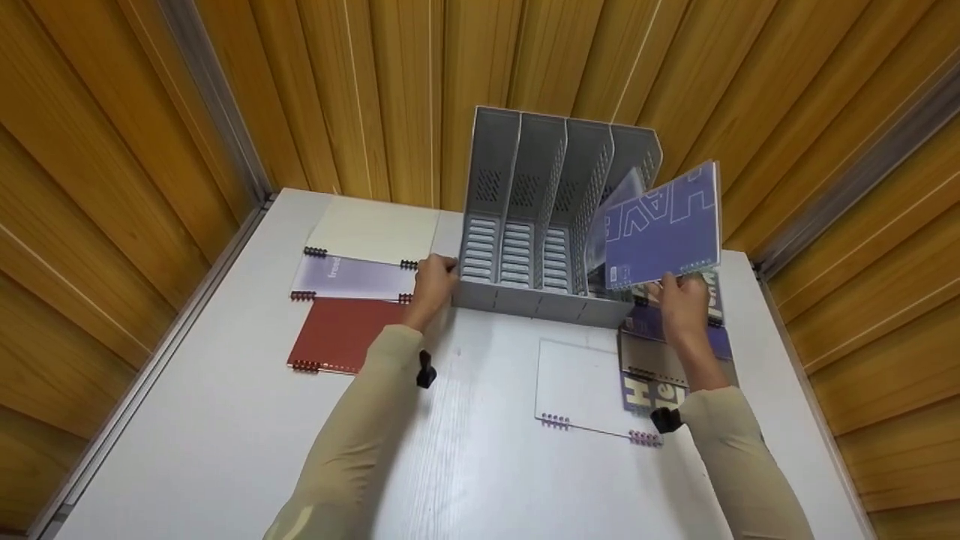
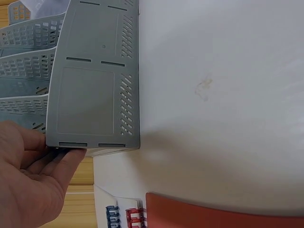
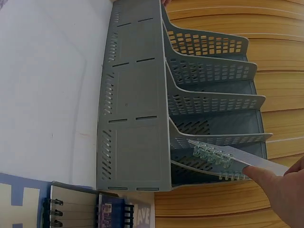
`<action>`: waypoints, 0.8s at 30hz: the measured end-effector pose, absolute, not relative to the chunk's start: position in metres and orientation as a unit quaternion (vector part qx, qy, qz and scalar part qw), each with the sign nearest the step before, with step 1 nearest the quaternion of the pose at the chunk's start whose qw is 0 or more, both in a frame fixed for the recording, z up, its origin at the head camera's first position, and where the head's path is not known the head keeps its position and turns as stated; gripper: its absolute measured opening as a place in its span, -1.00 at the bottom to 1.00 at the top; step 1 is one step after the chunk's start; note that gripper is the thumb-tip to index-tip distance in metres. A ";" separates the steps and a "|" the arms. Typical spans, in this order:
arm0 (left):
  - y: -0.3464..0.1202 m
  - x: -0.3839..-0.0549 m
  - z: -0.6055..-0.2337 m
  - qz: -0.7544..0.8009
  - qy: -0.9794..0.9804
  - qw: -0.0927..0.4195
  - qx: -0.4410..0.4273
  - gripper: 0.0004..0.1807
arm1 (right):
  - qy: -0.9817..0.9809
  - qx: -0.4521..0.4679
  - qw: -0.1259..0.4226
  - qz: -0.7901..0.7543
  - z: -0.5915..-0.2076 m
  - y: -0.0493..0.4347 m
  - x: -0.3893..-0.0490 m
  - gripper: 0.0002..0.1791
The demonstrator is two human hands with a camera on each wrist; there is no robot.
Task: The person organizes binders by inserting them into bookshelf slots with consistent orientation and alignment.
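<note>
A grey desktop file organizer (image 1: 544,304) with upright compartments stands at the back of the table. My left hand (image 1: 435,283) grips its front left corner; in the left wrist view that hand (image 2: 35,175) holds the edge between thumb and fingers. My right hand (image 1: 684,304) pinches a purple-blue spiral notebook (image 1: 667,225) by its coil edge, tilted at the rightmost compartment. The right wrist view shows this notebook (image 3: 251,159) edge-on, its clear coils facing the front. Another notebook (image 1: 621,195) with a clear cover leans in that same compartment, partly hidden behind the held one.
Left of the organizer lie a cream notebook (image 1: 375,229), a lilac notebook (image 1: 356,279) and a red notebook (image 1: 337,334), overlapping. A white notebook (image 1: 577,382) lies in front. Several overlapping notebooks, including a brown one (image 1: 649,356), lie under my right forearm. Wood-panelled walls enclose the table.
</note>
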State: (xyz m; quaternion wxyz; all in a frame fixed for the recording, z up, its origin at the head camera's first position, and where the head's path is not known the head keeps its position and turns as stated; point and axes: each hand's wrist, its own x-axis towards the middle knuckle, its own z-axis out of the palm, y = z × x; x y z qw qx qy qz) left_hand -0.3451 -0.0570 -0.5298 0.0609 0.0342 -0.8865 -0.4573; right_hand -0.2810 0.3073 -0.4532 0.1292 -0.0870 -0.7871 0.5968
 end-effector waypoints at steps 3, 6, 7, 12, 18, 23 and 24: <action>-0.058 -0.345 -0.529 -0.462 -0.884 0.059 0.038 -0.76 | -0.802 -0.092 0.124 0.577 -0.456 0.302 -0.291 -0.63; -0.058 -0.345 -0.529 -0.470 -0.880 0.056 0.035 -0.75 | -0.823 -0.100 0.118 0.546 -0.457 0.299 -0.299 -0.75; -0.058 -0.345 -0.530 -0.471 -0.880 0.060 0.032 -0.76 | -0.829 -0.099 0.118 0.537 -0.458 0.298 -0.302 -0.77; -0.060 -0.345 -0.529 -0.465 -0.882 0.072 0.022 -0.80 | -0.836 -0.099 0.126 0.525 -0.467 0.297 -0.312 -0.68; -0.060 -0.346 -0.527 -0.465 -0.883 0.060 0.033 -0.79 | -0.818 -0.120 0.097 0.554 -0.474 0.290 -0.324 -0.60; -0.058 -0.346 -0.528 -0.466 -0.883 0.056 0.026 -0.78 | -0.800 -0.123 0.072 0.583 -0.478 0.283 -0.335 -0.55; -0.058 -0.346 -0.528 -0.464 -0.883 0.057 0.026 -0.78 | -0.792 -0.126 0.066 0.593 -0.479 0.282 -0.337 -0.53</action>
